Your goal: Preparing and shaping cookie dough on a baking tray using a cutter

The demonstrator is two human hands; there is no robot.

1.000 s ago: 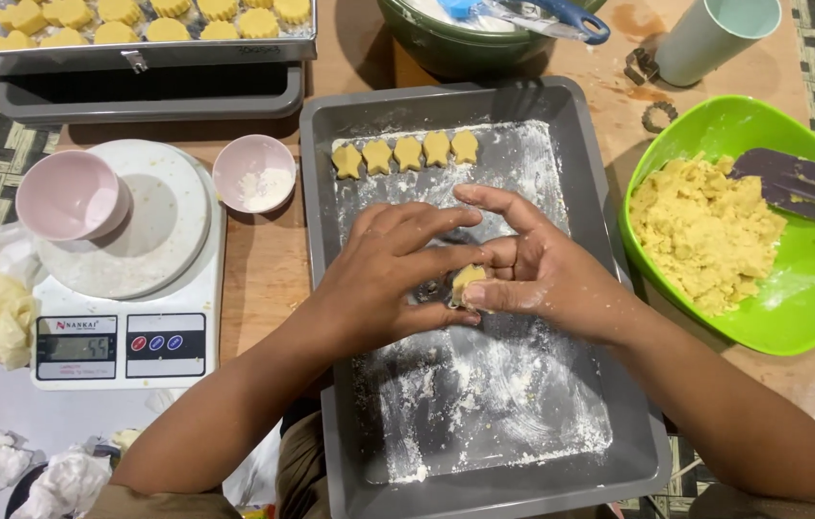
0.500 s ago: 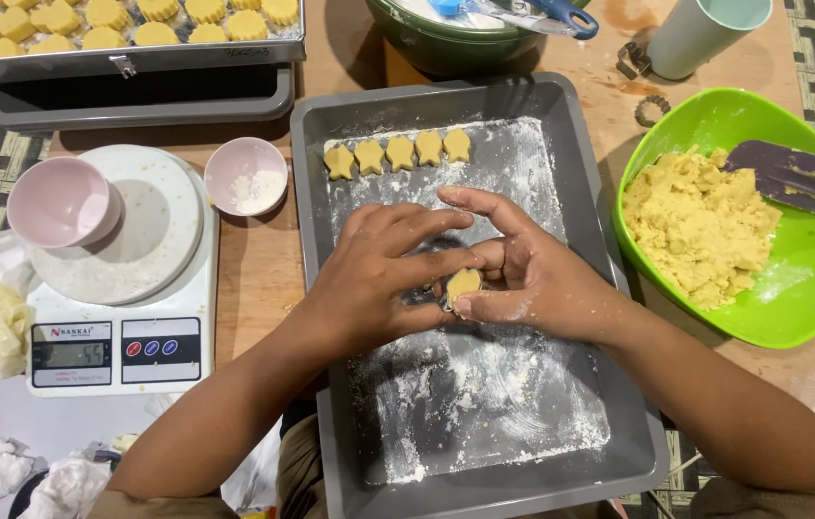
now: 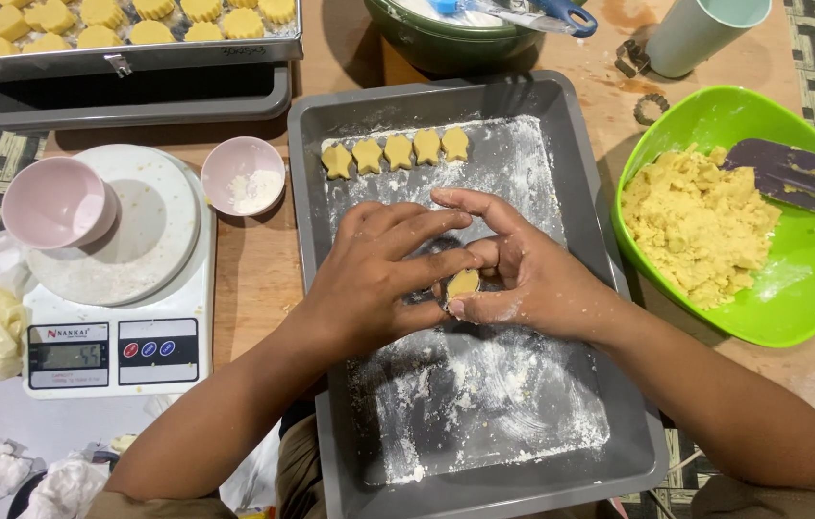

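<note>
A small lump of yellow dough [image 3: 462,284] sits between both hands over the middle of a floured grey baking tray [image 3: 561,125]. My left hand [image 3: 378,274] curls over it from the left, fingertips pressing on it. My right hand [image 3: 523,274] cups it from the right, thumb beneath. Whether a cutter surrounds the dough is hidden by the fingers. Several star-shaped dough pieces [image 3: 396,152] lie in a row at the tray's far end.
A green bowl [image 3: 802,317] of yellow dough with a purple spatula [image 3: 787,173] stands right. A kitchen scale [image 3: 119,336] with a pink bowl [image 3: 56,204] sits left, a small flour bowl [image 3: 244,178] beside it. A tray of cut cookies [image 3: 138,24], a dark green bowl [image 3: 455,43] and a cup [image 3: 701,34] line the back.
Both hands stay over the tray's middle, working the dough lump; the fingers have shifted slightly around it. Nothing else has moved.
</note>
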